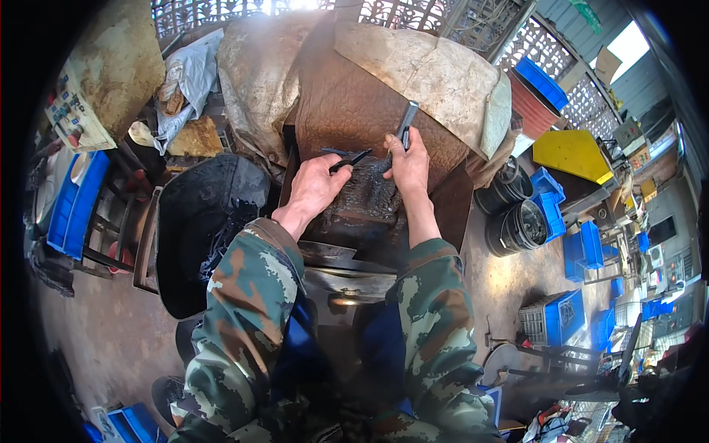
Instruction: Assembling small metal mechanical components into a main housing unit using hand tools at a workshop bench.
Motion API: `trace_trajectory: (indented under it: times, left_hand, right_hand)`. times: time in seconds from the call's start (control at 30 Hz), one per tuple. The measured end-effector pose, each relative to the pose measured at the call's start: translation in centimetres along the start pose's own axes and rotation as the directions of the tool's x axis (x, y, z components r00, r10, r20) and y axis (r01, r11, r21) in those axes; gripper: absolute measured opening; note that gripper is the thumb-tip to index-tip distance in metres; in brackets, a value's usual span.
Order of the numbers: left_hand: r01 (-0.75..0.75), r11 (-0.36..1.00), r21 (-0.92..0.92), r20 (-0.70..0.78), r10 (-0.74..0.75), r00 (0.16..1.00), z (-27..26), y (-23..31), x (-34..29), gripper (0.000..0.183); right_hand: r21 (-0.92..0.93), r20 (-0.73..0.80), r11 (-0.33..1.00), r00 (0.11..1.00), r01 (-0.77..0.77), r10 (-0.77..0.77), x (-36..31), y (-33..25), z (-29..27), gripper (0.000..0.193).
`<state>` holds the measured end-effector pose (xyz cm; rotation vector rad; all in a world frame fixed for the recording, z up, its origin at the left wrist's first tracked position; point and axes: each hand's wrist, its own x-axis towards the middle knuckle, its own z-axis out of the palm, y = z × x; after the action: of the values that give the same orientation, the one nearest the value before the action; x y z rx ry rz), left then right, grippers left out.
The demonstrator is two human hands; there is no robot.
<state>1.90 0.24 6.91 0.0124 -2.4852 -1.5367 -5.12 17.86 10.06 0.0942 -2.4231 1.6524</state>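
My left hand (314, 186) is closed around a slim, dark metal piece (361, 157) whose pointed end sticks out to the right. In my right hand (410, 164) is a flat steel bar (408, 118), held upright with its bright end above the fist; its lower part is hidden by my fingers. Both hands are over a dark, rough, crusted work block (373, 193) inside a metal housing, and the two held things are apart. Whether the bar is a tool or a workpiece, I cannot tell.
Left of my arm stands a large black tub (177, 229) with dark slim pieces inside. A brown sheet (362, 96) and pale sacking (436, 74) rise behind the block. Black buckets (517, 229) and blue crates (554, 317) stand right; a control box (77, 118) is far left.
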Motion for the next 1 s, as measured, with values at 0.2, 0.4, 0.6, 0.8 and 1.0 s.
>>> trace_trajectory:
  times: [0.2, 0.4, 0.6, 0.8, 1.0]
  left_hand:
    - [0.030, 0.999, 0.040, 0.020, -0.031, 0.999, -0.08, -0.33, 0.13, 0.028]
    - [0.046, 0.999, 0.024, 0.030, -0.047, 0.998, 0.00, -0.37, 0.19, 0.028]
    - [0.061, 0.998, 0.032, 0.038, -0.063, 0.997, -0.07, -0.03, 0.10, 0.028]
    - [0.045, 0.999, 0.020, 0.031, -0.046, 0.998, 0.00, -0.46, 0.23, 0.028]
    - [0.053, 0.998, 0.029, 0.031, -0.054, 0.998, -0.04, -0.08, 0.20, 0.029]
  right_hand:
    - [0.004, 0.002, 1.000, 1.000, 0.006, -0.006, -0.09, -0.03, 0.01, 0.030]
    - [-0.001, 0.000, 1.000, 1.000, 0.007, -0.007, -0.07, 0.03, 0.02, 0.030]
    - [-0.010, -0.004, 1.000, 1.000, -0.001, 0.001, -0.11, -0.02, -0.02, 0.030]
    - [-0.010, 0.004, 1.000, 1.000, -0.016, 0.016, -0.22, -0.27, 0.03, 0.031]
    - [-0.005, 0.001, 1.000, 1.000, -0.013, 0.014, -0.23, -0.26, -0.07, 0.031]
